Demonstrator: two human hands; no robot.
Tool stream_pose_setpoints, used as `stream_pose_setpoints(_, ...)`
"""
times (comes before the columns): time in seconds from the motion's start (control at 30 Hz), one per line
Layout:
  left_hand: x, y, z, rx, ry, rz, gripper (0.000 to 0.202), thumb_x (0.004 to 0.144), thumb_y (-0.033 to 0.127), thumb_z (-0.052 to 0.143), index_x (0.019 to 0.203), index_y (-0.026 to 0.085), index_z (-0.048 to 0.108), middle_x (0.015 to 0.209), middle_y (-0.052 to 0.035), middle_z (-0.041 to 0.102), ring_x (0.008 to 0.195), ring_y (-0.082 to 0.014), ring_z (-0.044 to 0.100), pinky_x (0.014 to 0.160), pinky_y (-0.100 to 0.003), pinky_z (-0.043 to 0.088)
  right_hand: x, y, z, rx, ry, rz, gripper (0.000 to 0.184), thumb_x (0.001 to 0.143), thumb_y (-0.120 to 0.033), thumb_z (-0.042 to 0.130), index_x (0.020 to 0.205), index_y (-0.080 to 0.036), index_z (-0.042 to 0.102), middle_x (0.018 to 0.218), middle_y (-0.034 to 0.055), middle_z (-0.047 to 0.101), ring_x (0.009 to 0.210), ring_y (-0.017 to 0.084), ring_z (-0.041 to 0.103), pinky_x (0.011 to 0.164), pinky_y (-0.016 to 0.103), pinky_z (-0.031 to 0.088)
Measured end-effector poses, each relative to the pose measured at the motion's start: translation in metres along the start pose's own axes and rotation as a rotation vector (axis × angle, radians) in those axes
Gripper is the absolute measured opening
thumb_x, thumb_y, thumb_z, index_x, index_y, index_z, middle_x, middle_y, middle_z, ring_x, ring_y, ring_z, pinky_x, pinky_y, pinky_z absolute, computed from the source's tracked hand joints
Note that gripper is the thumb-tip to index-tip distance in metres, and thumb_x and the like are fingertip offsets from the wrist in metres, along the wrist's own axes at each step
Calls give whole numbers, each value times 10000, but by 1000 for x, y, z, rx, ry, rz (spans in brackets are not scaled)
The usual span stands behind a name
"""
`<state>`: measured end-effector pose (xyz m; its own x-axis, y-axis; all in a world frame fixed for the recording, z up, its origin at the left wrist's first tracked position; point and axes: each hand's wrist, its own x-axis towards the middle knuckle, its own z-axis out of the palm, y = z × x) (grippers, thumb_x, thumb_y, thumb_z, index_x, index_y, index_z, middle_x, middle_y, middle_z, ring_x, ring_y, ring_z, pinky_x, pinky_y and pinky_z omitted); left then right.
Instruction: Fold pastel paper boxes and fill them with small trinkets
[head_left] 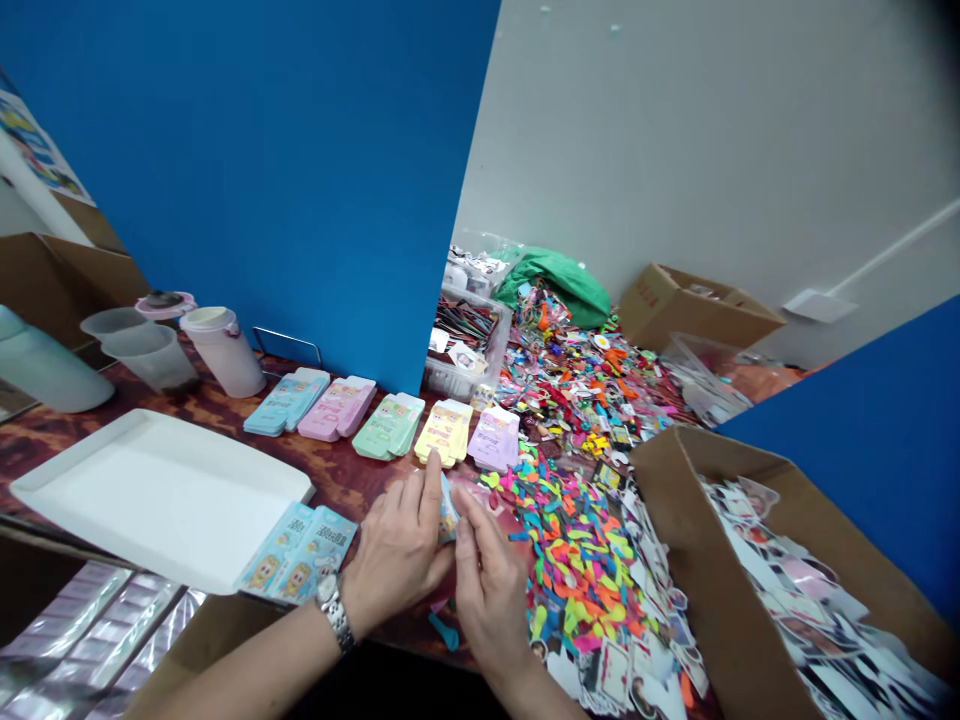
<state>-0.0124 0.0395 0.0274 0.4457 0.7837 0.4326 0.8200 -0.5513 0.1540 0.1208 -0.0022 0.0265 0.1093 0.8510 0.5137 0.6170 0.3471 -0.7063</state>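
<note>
Silver link-band watch [334,610] on L wrist [358,600]

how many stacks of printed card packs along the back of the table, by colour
blue stack: 1
pink stack: 1
green stack: 1
yellow stack: 1
lilac stack: 1
total: 5

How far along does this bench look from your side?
Looks done: flat pastel printed packets sit in five colour stacks, with blue ones by the white tray. In hand: your left hand and right hand pinch a small blue piece. Still loose: heaped balloons and photo cards.
</note>
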Motion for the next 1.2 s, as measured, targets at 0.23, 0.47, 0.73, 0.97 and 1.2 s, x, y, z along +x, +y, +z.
stream_pose_setpoints(0.23, 3, -1, 2, 47, -57, -13, 859, 830, 208, 492, 1521, 18, 17, 1034, -161, 588, 850, -290, 564, 700, -410, 513, 6, 5, 4, 67, -142, -29, 389, 946, -171, 504, 1320, -231, 592, 1265, 74, 659, 1174, 214, 620, 1040, 395, 495)
stream_pose_setpoints(0.47, 9, -26, -14, -169, 205, 103, 1060, 815, 461, 658, 1537, 176, -63, 1443, -237, 385, 1343, -434, 368, 1080, -681, 282, 29, 33, 6, 596, 126, 493, 405, 905, -384, 609, 1255, -181, 613, 1263, 113, 659, 1112, 250, 657, 934, 436, 555)
stream_pose_setpoints(0.73, -3, -28, 10, -872, 15, -83, 829, 829, 359, 669, 1487, 269, 172, 1460, -160, 429, 1328, -311, 474, 1053, -510, 456, 13, 31, 11, 636, -231, 438, 333, 939, -378, 551, 1207, -193, 616, 1133, 106, 709, 1017, 232, 689, 850, 380, 579)
stream_pose_setpoints(0.97, -2, -46, 3, -865, 20, -274, 740, 791, 348, 705, 1398, 180, 316, 1349, -150, 525, 1217, -286, 562, 1038, -467, 464, -5, 74, 0, -434, -636, -122, 524, 700, -328, 819, 1181, -230, 635, 1139, 117, 658, 1005, 303, 640, 758, 401, 576)
stream_pose_setpoints(1.2, -12, -44, 17, -885, -49, -337, 777, 818, 365, 673, 1447, 202, 247, 1363, -145, 496, 1219, -279, 549, 1016, -439, 467, -6, 77, 7, -432, -592, -70, 151, 805, -211, 715, 921, -187, 622, 951, 81, 670, 851, 247, 649, 677, 330, 538)
